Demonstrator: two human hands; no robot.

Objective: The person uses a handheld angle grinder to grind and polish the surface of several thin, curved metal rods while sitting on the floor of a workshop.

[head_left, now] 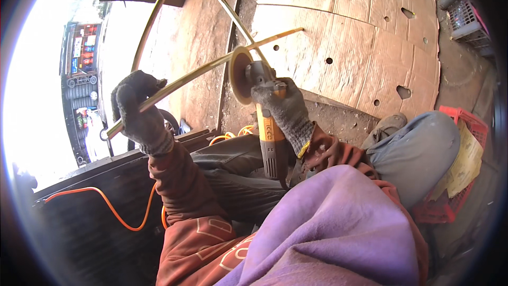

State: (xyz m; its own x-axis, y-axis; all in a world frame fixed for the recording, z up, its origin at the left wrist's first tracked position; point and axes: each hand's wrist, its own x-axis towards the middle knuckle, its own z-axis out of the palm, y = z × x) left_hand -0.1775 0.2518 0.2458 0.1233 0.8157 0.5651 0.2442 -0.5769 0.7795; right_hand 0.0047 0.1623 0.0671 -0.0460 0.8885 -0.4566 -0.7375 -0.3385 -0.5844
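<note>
My left hand [140,108], in a dark grey work glove, grips a slim gold-coloured metal tube [193,78] close to its open lower end. The tube slants up to the right. My gloved right hand [286,107] is wrapped round a yellow and black angle grinder [271,130], its body pointing down. The grinder's round disc [242,76] stands upright at the tube; whether it touches the metal I cannot tell. Behind the disc, another gold-coloured tube [225,8] crosses the first one. A further curved tube [153,21] rises above my left hand.
Flattened cardboard [344,37] with holes covers the floor ahead. At my right stands a red plastic crate [463,114] with brownish paper [463,161]; grey plastic crates [465,21] are farther back. An orange cord [121,222] loops at the left. My bent legs flank the grinder.
</note>
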